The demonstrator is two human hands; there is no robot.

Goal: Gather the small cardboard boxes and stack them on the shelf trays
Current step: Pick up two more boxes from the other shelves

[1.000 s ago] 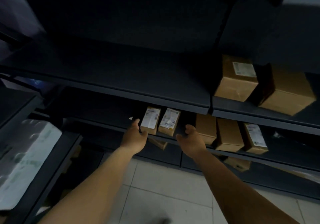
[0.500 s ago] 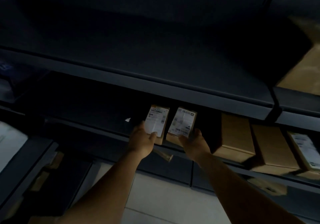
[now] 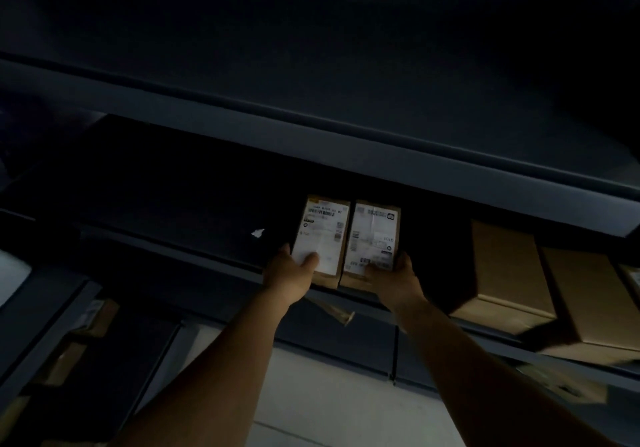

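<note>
dark shelf tray (image 3: 194, 239) under labelled boxes (image 3: 346, 239)

Both arms reach forward — the left hand (image 3: 290, 271) and the right hand (image 3: 394, 278) each grip something, thumbs on top.

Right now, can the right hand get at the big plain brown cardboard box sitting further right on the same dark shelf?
Probably yes, once freed: the right hand grips a small labelled cardboard box, and only bare shelf separates it from the big plain brown cardboard box.

Pale tiled floor (image 3: 346, 408); white scrap (image 3: 258, 233)
</note>
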